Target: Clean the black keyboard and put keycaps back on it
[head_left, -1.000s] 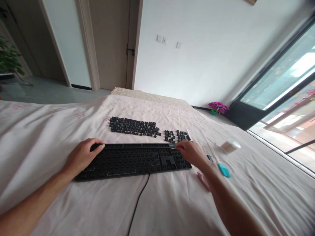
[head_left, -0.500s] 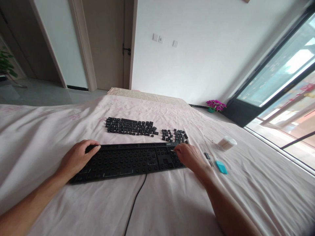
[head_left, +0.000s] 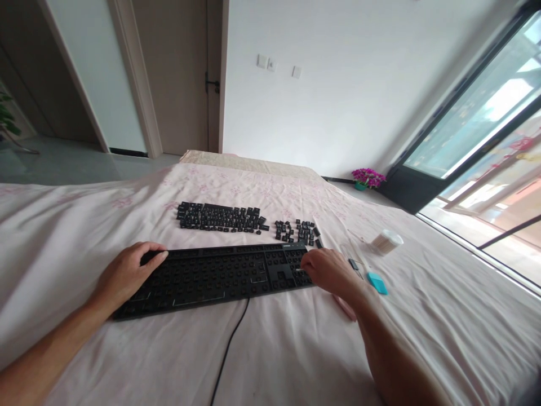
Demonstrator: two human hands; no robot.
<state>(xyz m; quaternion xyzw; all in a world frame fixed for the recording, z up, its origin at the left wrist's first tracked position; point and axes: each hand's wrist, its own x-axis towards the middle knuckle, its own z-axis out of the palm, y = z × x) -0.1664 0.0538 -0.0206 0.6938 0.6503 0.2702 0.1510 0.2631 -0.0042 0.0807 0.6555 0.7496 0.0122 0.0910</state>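
Observation:
A black keyboard [head_left: 211, 276] with its keycaps off lies on the bed, its cable running toward me. My left hand [head_left: 127, 276] is closed on its upper left edge, thumb on top. Over the number pad at the right end, my right hand [head_left: 323, 269] pinches a cotton swab [head_left: 299, 270]; only the white tip end shows, pointing left onto the key sockets. Beyond the keyboard lie the loose black keycaps: a large group [head_left: 220, 218] on the left and a smaller one [head_left: 296, 231] on the right, partly near my right hand.
On the right stand a clear tub of cotton swabs [head_left: 387, 242] and a teal flat-ended tool [head_left: 377, 283]. A small dark tool [head_left: 354, 265] lies beside it. Something pink [head_left: 347, 309] shows under my right wrist. The bedsheet [head_left: 279, 349] is wrinkled.
My right hand has shifted slightly down the number pad with the swab, toward me. My left hand keeps its hold on the keyboard. The whole view has moved a little.

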